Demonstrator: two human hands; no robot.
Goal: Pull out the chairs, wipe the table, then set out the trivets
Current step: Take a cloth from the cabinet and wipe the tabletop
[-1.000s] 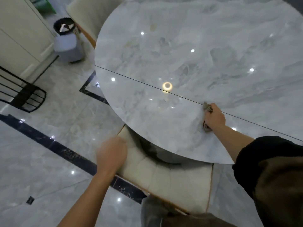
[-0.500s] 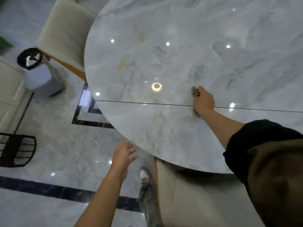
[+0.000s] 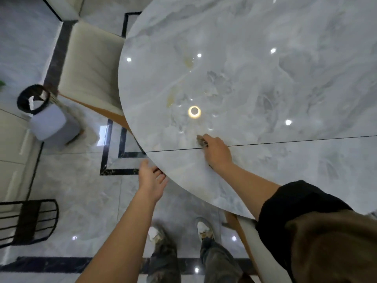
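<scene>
A round grey marble table (image 3: 265, 78) fills the upper right, with a thin seam across it and yellowish stains near its middle. My right hand (image 3: 217, 153) presses a small brownish cloth (image 3: 202, 141) flat against the tabletop, close to the seam. Beside the table's near-left edge my left hand (image 3: 152, 177) hovers with relaxed fingers, holding nothing. A cream chair (image 3: 89, 64) stands at the table's left side, and part of another cream chair (image 3: 251, 237) shows under the near edge at the lower right.
A small bin with a black liner (image 3: 43, 113) stands on the floor at the left. A black wire rack (image 3: 26, 221) sits at the lower left. My two feet (image 3: 179, 231) stand on the glossy tiled floor below the table edge.
I have stepped leftward around the table. My right hand has slid the cloth leftward along the seam. My left hand has come off the near chair and risen to the table edge.
</scene>
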